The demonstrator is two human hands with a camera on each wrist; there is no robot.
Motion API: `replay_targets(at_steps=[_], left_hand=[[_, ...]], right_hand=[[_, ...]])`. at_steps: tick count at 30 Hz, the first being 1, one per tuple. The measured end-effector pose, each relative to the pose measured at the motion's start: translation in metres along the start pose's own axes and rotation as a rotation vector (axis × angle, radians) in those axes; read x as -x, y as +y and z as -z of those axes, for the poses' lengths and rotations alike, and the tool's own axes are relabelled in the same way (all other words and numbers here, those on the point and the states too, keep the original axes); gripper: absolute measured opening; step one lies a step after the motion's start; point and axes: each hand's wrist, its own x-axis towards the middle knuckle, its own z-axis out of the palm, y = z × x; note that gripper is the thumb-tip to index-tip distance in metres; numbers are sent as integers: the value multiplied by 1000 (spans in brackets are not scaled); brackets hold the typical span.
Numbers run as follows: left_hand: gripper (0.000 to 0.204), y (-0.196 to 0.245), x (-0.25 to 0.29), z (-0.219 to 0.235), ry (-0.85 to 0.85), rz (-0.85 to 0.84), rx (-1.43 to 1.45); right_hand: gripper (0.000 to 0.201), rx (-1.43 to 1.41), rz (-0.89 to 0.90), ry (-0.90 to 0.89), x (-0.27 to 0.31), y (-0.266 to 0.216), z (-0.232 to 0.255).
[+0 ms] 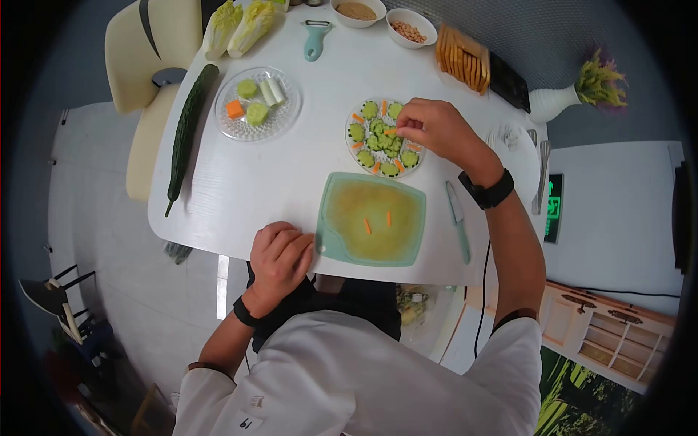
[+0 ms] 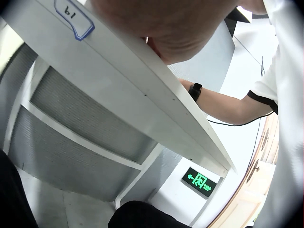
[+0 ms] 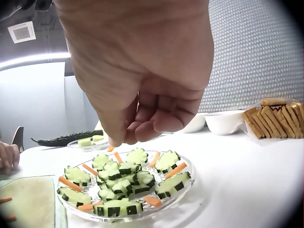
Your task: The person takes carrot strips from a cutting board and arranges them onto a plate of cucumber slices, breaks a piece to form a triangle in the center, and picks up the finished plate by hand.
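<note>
White laminate forms the top of the table (image 1: 247, 182), which stands on a pale floor before a grey textured wall. The right hand (image 1: 429, 127) hovers over a glass plate (image 3: 183, 187) of cucumber slices (image 3: 124, 183) ringed with carrot sticks (image 3: 175, 170); its fingertips (image 3: 124, 135) are bunched together, apparently pinching one carrot stick (image 1: 391, 131), though the wrist view leaves this uncertain. Just below that hand lies a green cutting board (image 1: 371, 218) bearing two carrot sticks, with a knife (image 1: 458, 218) beside the board's right edge. The left hand (image 1: 280, 258) rests with fingers curled on the near table edge, touching the board's left corner and holding nothing. Beyond the left hand stand a second glass dish (image 1: 258, 105) of cut vegetables and a whole cucumber (image 1: 187, 131). Farther from both hands: cabbage halves (image 1: 240, 25), a peeler (image 1: 316, 36), two bowls (image 1: 411, 27), stacked crackers (image 1: 462, 58) and a white vase (image 1: 556, 102). A green exit sign (image 2: 199, 181) shows below the table edge.
</note>
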Motion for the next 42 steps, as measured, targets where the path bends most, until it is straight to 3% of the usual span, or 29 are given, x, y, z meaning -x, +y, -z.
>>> replay_targets(at_steps=[16, 31, 42], left_hand=[[27, 1, -1, -2, -10, 3, -31], [26, 3, -1, -2, -25, 8, -11], [28, 3, -1, -2, -24, 10, -39]], right_hand=[[11, -169, 20, -211, -24, 14, 6], [10, -145, 28, -261, -30, 19, 7], [12, -101, 81, -127, -20, 21, 12]])
